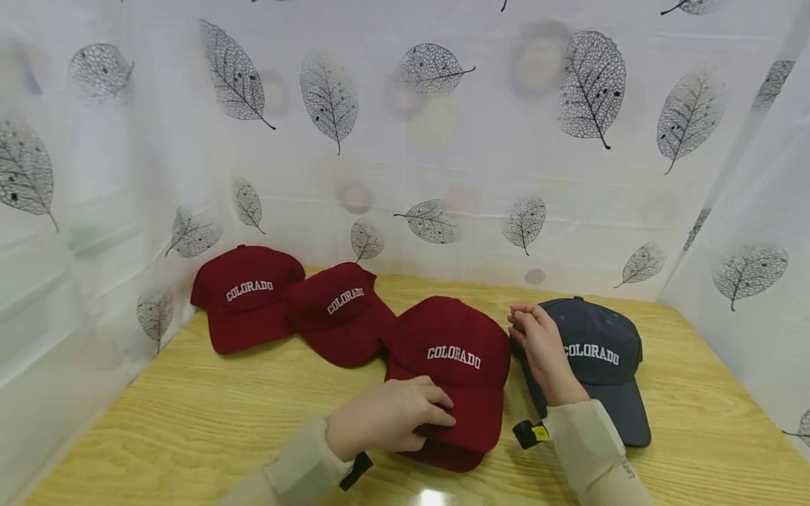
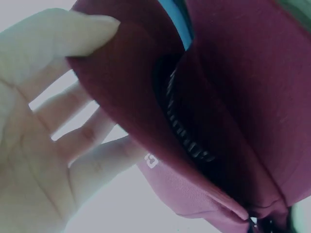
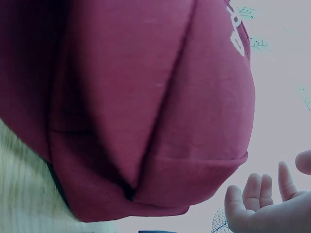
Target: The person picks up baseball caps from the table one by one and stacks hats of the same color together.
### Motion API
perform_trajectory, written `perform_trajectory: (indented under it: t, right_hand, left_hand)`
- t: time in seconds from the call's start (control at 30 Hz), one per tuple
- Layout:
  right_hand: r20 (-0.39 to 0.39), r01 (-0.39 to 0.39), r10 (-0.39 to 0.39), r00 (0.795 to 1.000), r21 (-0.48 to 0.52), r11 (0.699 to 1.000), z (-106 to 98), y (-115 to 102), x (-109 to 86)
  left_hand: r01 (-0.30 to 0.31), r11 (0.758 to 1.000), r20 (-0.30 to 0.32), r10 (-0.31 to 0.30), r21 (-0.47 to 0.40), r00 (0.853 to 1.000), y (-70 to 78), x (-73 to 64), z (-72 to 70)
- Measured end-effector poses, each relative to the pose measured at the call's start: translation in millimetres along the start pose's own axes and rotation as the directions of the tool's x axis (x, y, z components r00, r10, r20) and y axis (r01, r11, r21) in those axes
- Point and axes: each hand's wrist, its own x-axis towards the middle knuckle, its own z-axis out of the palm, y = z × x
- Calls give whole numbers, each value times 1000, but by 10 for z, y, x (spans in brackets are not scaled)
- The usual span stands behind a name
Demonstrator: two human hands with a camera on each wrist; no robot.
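Note:
A dark red cap [image 1: 452, 337] with white COLORADO lettering stands in the middle of the table. A second red brim [image 1: 446, 458] shows beneath its brim, and most of that lower cap is hidden. My left hand [image 1: 392, 414] holds the upper cap's brim, thumb [image 2: 92, 34] on one face and fingers behind it. Beside the crown, my right hand [image 1: 545, 346] is raised with loosely bent fingers and nothing in them. It partly covers a navy cap [image 1: 598, 327] with the same lettering. In the right wrist view, that hand appears apart from the red cap [image 3: 204, 111].
Two more red caps, one at the far left [image 1: 247, 327] and one tilted [image 1: 335, 337], lie side by side at the back left of the wooden table [image 1: 209, 422]. The tilted one touches the middle caps. A leaf-patterned curtain [image 1: 474, 161] encloses the back and sides.

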Motion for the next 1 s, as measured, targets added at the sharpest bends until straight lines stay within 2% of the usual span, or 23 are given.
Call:
perform_trajectory:
  t: [0.4,0.53,0.67,0.77,0.83,0.93,1.0]
  right_hand:
    - [9,8,-8,1000,-4,1000,12,-13,-8]
    - [13,4,-4,1000,-5,1000,12,-7,-13]
    - [9,11,-11,1000,-32,999,5,4,-34]
    - [11,21,-20,1000,-100,995,-10,6,-73]
    - [15,30,-28,999,-174,984,-29,2,-119]
    - [39,54,-44,998,-306,950,-93,5,-187]
    - [92,96,-65,994,-385,918,-152,14,-230]
  left_hand:
    - [25,999,74,-28,39,997,-18,12,151]
    - [19,999,82,-21,25,996,-32,14,166]
    - [27,999,116,-23,-34,993,-63,9,185]
    - [73,994,139,-61,-86,988,-97,-4,182]
    - [128,987,139,-114,-101,984,-126,-21,160]
    - [223,965,128,-206,-136,970,-211,-66,126]
    - [292,943,117,-275,-162,954,-294,-106,107]
